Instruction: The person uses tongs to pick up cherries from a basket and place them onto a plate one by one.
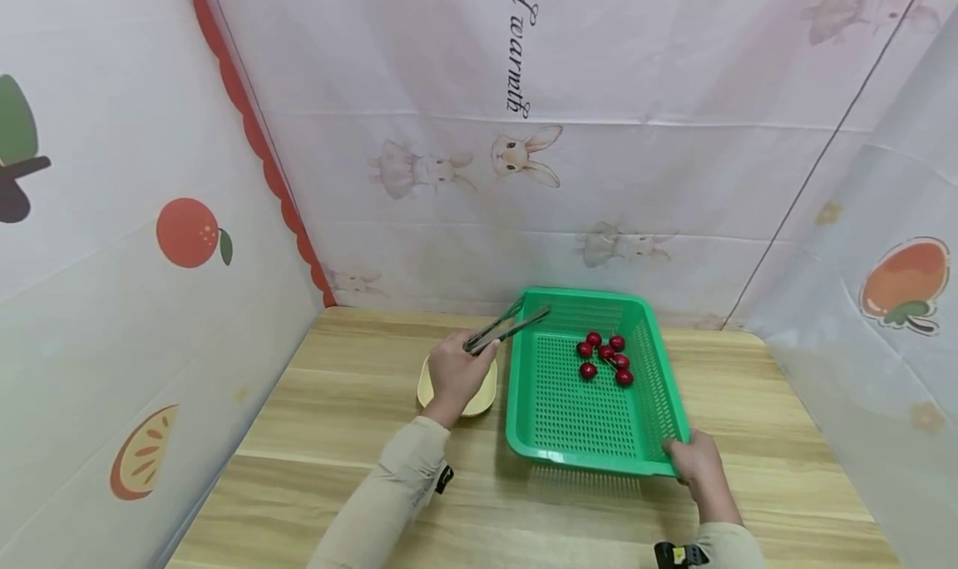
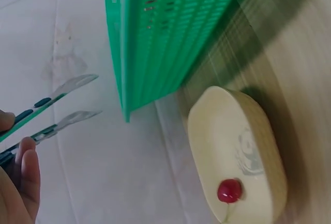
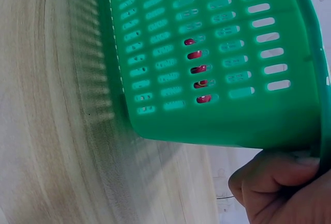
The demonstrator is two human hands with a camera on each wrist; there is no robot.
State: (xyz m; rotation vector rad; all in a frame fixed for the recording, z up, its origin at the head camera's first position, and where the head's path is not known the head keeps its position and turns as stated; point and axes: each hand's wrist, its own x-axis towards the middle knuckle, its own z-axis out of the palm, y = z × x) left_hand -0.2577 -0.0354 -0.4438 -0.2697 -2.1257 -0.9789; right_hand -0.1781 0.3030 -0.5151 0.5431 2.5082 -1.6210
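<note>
My left hand [image 1: 458, 373] grips a pair of tongs [image 1: 509, 328], their tips apart with nothing between them, over the far left corner of a green plastic basket [image 1: 591, 461]. With my right hand [image 1: 699, 465] I hold the basket's rim at its near right corner, the thumb on top. Several red cherries [image 1: 588, 371] lie on the slotted basket floor, toward its right side. Under my left hand stands a small yellow bowl [image 1: 485, 396], partly covered by it in the head view. The left wrist view shows one cherry [image 2: 229, 190] with a stem inside that bowl.
Everything is over a light wooden table [image 1: 314, 469]. A printed cloth wall [image 1: 449, 244] rises behind the basket, with more cloth walls [image 1: 247, 319] along the left and right sides. The basket's far rim is close to the back wall.
</note>
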